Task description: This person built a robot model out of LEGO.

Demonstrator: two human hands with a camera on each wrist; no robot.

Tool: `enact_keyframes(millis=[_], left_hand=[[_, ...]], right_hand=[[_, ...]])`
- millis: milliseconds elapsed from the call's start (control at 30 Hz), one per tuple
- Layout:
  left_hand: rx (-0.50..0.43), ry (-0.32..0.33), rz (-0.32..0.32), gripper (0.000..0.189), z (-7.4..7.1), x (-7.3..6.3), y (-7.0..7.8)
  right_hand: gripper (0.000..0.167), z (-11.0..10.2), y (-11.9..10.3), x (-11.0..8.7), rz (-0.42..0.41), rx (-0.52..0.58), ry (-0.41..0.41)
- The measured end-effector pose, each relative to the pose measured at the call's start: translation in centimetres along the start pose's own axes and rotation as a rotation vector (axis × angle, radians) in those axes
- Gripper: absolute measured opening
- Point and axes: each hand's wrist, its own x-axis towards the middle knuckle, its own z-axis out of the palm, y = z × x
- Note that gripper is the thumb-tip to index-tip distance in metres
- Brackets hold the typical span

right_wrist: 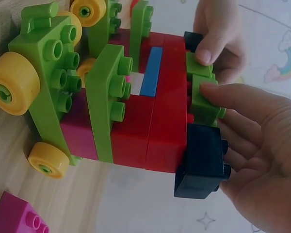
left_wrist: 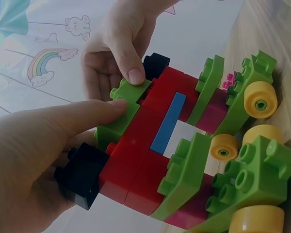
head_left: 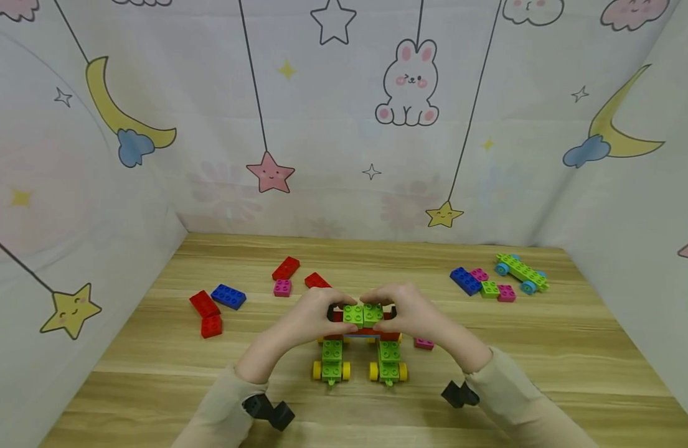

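A toy brick build stands on the table, with red bricks (left_wrist: 131,150) across two green wheeled bases (head_left: 332,361) with yellow wheels (right_wrist: 14,83). A blue brick (left_wrist: 169,124) shows in the red part, and black bricks (right_wrist: 202,160) sit at its two ends. Two small green bricks lie side by side on top. My left hand (head_left: 314,314) pinches the left green brick (head_left: 352,315) between thumb and fingers. On the other side, my right hand (head_left: 406,311) grips the right green brick (head_left: 373,315). The far fingers are partly hidden behind the bricks.
Loose red bricks (head_left: 204,304), a blue brick (head_left: 228,297) and a pink brick (head_left: 282,287) lie at the left. Toward the back right are another blue brick (head_left: 466,281), small pink and green bricks, and a green wheeled base (head_left: 522,272). A pink brick (head_left: 424,343) lies beside the build.
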Motion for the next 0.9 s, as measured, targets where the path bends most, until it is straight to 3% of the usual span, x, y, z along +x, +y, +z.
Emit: enact_keyframes(millis=[433,900], left_hand=[[-0.012,-0.002,0.005,0.035,0.03,0.1,-0.06],[-0.025,-0.004,0.0,0.033,-0.01,0.23,-0.04]], right_hand=[[0.044,0.0,0.09,-0.29,0.026,0.051,0.024],[0.031,0.47,0.51,-0.2,0.044,0.033,0.05]])
